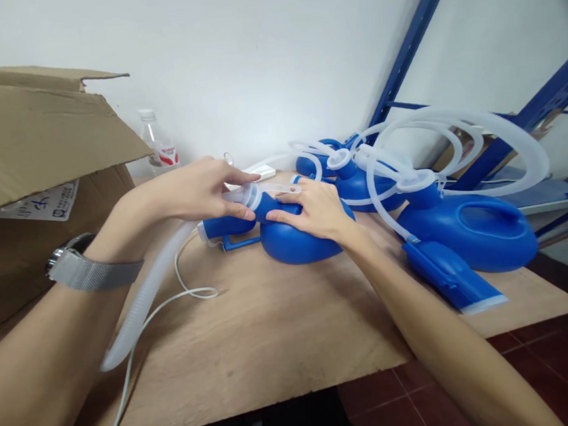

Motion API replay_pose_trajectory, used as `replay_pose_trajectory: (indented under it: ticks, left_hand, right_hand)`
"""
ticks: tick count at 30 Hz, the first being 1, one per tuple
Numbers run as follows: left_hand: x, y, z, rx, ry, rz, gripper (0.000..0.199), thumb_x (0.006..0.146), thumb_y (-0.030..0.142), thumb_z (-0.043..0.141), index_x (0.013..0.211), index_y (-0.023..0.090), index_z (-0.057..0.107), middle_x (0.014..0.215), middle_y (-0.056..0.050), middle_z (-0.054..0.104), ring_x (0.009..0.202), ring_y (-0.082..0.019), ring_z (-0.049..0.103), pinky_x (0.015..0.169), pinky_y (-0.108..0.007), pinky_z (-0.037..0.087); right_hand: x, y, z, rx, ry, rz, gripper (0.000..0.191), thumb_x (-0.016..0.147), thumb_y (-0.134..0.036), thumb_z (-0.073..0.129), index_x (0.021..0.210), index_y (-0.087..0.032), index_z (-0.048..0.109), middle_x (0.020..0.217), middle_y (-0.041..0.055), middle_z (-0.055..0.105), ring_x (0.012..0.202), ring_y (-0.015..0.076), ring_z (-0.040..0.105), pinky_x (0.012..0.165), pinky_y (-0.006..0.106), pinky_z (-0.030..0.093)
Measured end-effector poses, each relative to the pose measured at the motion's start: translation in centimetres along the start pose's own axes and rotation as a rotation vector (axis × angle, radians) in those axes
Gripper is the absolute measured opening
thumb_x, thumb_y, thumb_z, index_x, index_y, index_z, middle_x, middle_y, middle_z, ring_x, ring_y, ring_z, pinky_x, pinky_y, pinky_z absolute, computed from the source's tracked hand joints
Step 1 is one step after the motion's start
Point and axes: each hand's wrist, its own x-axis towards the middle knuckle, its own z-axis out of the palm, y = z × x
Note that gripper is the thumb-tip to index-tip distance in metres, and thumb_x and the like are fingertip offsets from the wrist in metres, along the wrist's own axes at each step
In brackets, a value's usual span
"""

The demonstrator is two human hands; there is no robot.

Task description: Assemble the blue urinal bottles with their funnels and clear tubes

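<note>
A blue plastic bottle (300, 243) lies tilted on the wooden table, its neck pointing left. My right hand (317, 206) is wrapped over the bottle's upper side, holding it. At the neck, my left hand (208, 188) pinches a translucent cap (249, 195) between thumb and fingers. A translucent ribbed hose (153, 289) hangs beneath my left wrist and reaches toward the table's front. Just below my left hand rests a blue funnel-like piece (230, 226) with a whitish end. Part of the cap is hidden by my fingers.
At right stand more blue bottles (467, 232) with coiled hoses (523, 143) and a blue receptacle (450, 274). A cardboard box (29, 130) occupies the left, with a clear drink bottle (156, 141) behind. A white cable (198, 293) crosses the table (275, 334). Blue shelving (412, 33) stands at right.
</note>
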Motion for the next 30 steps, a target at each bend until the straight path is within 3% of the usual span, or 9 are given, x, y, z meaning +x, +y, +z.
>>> replay_pose_trajectory:
  ticks: [7,12,16,18,20,23,26,30]
  left_hand:
    - [0.4,0.6,0.4,0.093,0.016,0.059,0.068,0.086,0.053,0.067,0.147,0.022,0.065,0.089,-0.007,0.078,0.071,-0.023,0.064,0.07,-0.033,0.044]
    - [0.4,1.9,0.4,0.248,-0.025,0.011,0.06,0.09,0.043,0.063,0.145,0.018,0.064,0.088,-0.009,0.077,0.074,-0.026,0.067,0.071,-0.033,0.044]
    - [0.4,2.6,0.9,0.252,0.005,-0.019,0.069,0.095,0.059,0.058,0.146,0.014,0.059,0.09,-0.011,0.077,0.078,-0.028,0.069,0.072,-0.033,0.046]
    - [0.6,2.4,1.4,0.145,0.021,0.011,0.065,0.099,0.067,0.047,0.138,0.018,0.065,0.093,-0.01,0.077,0.081,-0.027,0.07,0.073,-0.033,0.046]
    - [1.0,2.0,2.0,0.052,0.046,0.047,0.058,0.104,0.063,0.038,0.128,0.022,0.072,0.1,-0.009,0.078,0.087,-0.025,0.071,0.077,-0.032,0.046]
    - [1.7,1.2,2.7,0.024,0.093,0.104,0.049,0.104,0.053,0.041,0.122,0.022,0.074,0.111,-0.009,0.078,0.097,-0.025,0.07,0.083,-0.032,0.047]
    - [2.1,0.7,2.9,-0.029,0.061,0.17,0.045,0.103,0.046,0.042,0.123,0.02,0.072,0.117,-0.009,0.075,0.103,-0.024,0.069,0.089,-0.032,0.047]
    - [2.2,0.8,2.9,-0.138,0.04,0.216,0.039,0.1,0.039,0.041,0.114,0.018,0.07,0.117,-0.008,0.073,0.105,-0.023,0.066,0.093,-0.032,0.046]
  right_hand:
    - [0.0,0.5,0.4,0.041,0.052,-0.038,0.056,0.096,-0.074,0.057,0.105,-0.027,0.086,0.11,0.0072,0.079,0.106,0.0281,0.068,0.082,0.036,0.044]
    - [-0.1,0.3,0.5,0.033,0.039,-0.016,0.053,0.096,-0.072,0.06,0.108,-0.027,0.085,0.111,0.0067,0.08,0.108,0.0283,0.069,0.084,0.036,0.046]
    - [-0.2,-0.4,-0.2,0.053,0.009,0.068,0.057,0.092,-0.075,0.062,0.106,-0.024,0.084,0.113,0.0082,0.08,0.113,0.0329,0.07,0.087,0.038,0.05]
    - [-0.1,-0.5,-1.2,0.112,-0.07,0.122,0.06,0.089,-0.078,0.063,0.111,-0.025,0.082,0.116,0.0085,0.08,0.114,0.0354,0.07,0.093,0.042,0.051]
    - [0.0,-0.1,-2.7,0.234,-0.204,0.126,0.061,0.09,-0.077,0.061,0.124,-0.029,0.078,0.126,0.0064,0.078,0.12,0.036,0.069,0.102,0.046,0.05]
    - [0.1,1.5,-4.5,0.497,-0.378,0.097,0.058,0.097,-0.072,0.054,0.138,-0.035,0.071,0.139,0.0032,0.072,0.128,0.0319,0.066,0.11,0.046,0.048]
    - [0.2,3.1,-5.1,0.715,-0.485,0.159,0.055,0.097,-0.066,0.056,0.136,-0.03,0.073,0.135,0.006,0.073,0.115,0.0266,0.071,0.1,0.039,0.055]
    - [0.4,3.3,-4.3,0.66,-0.473,0.177,0.049,0.092,-0.064,0.067,0.123,-0.027,0.076,0.126,0.0064,0.075,0.104,0.0241,0.071,0.089,0.034,0.057]
